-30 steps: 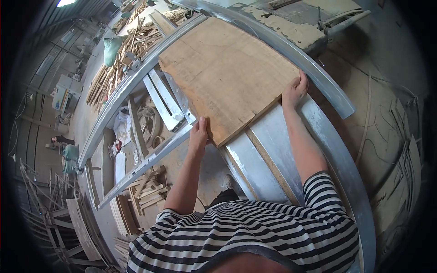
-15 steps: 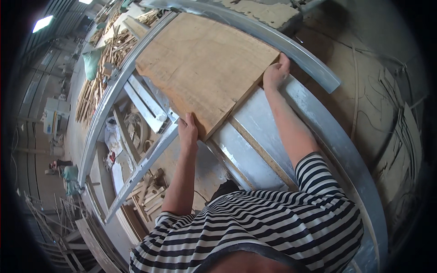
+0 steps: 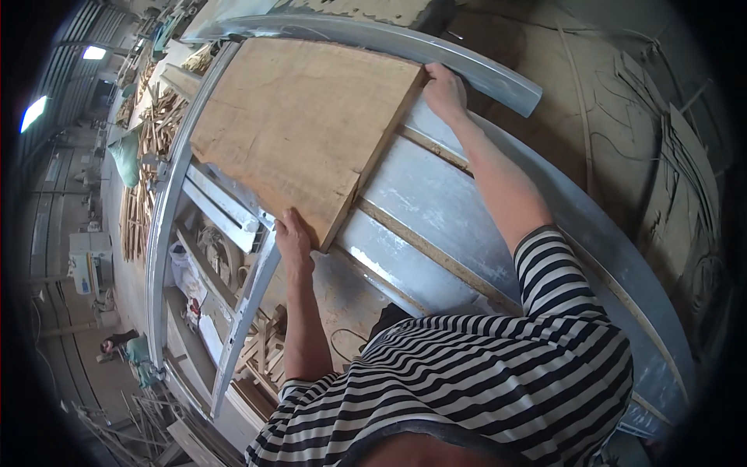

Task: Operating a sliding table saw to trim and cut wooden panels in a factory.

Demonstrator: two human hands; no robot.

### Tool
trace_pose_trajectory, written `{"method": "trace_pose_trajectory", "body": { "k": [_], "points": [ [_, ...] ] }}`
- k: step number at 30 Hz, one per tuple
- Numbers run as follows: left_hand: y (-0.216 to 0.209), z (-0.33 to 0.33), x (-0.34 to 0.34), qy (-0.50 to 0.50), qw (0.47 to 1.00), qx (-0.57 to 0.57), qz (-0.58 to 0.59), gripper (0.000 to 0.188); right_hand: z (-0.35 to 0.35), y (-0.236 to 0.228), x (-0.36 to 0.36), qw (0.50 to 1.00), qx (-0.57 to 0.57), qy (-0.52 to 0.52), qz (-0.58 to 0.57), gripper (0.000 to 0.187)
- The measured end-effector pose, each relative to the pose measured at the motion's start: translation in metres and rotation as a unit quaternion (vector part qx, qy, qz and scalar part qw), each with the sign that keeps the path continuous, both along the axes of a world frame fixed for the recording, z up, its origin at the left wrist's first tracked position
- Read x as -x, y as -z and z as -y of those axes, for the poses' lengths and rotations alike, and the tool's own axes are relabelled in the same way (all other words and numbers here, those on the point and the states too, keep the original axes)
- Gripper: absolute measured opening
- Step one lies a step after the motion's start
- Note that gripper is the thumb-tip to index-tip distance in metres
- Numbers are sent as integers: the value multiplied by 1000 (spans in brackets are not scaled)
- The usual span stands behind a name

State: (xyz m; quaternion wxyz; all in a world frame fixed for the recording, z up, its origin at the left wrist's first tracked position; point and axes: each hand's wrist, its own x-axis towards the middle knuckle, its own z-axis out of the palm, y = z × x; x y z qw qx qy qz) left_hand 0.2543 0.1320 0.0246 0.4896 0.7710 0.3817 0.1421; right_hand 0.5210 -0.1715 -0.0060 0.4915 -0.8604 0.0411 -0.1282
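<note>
Board [image 3: 299, 124], broad, pale brown, flat

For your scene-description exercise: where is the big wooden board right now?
In the head view, the wooden board lies upper centre on the metal table, left hand and right hand at its near corners.

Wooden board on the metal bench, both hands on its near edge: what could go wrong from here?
1. The left hand grips the wooden board at its corner, beside a metal rail; its fingers could get pinched there.
2. The right hand sits close to the curved metal guard; it could get knocked.
3. Holding only the near edge, the board might skew.
</note>
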Motion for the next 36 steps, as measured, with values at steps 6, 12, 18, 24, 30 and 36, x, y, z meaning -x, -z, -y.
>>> {"method": "trace_pose_trajectory", "body": {
  "k": [6,12,18,24,30,36],
  "points": [
    [3,-16,8,6,999,27,-26,49,11,4,4,997,25,-56,53,27],
    [13,-22,9,9,999,39,-11,52,7,-1,6,998,32,-38,41,28],
    [17,-20,7,-2,999,37,39,32,7,4,5,996,51,-50,60,28],
    [10,-11,9,-8,999,41,-7,36,4,-5,4,998,35,-37,30,30],
    [-4,0,6,-19,999,-23,16,41,-15,-35,9,985,119,-43,-120,61],
    [0,5,6,-33,999,-18,36,54,-12,-38,6,982,83,-84,-149,63]
  ]
}}
